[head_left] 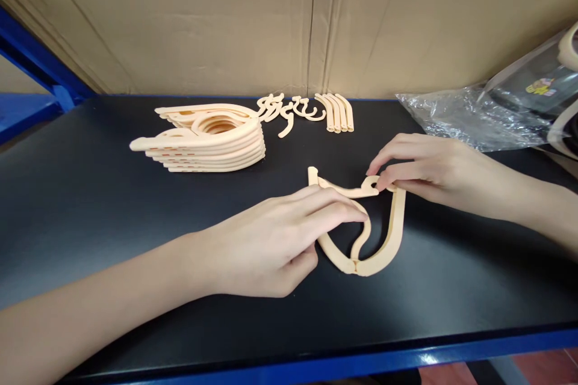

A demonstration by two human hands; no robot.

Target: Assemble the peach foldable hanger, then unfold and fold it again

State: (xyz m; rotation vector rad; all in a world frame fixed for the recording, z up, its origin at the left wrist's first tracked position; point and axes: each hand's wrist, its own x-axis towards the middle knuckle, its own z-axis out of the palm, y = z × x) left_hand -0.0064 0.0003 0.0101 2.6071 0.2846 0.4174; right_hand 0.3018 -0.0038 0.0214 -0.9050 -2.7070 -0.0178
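A cream plastic folding hanger (394,234) lies on the black tabletop (180,319), its curved arms meeting at the near end and a thin wavy piece inside. My left hand (275,240) lies over its left side, fingers closed on it and hiding part of the frame. From the right, my right hand (433,171) grips the far right end, fingertips beside a small ring-ended piece (361,191). Part of that end is hidden by the fingers.
A stack of cream hangers (212,147) stands at the back left. Behind are small hooks (286,117) and several curved strips (336,113). Clear plastic bags (469,120) lie back right. Cardboard (203,24) rises behind; a blue rail (361,367) edges the front.
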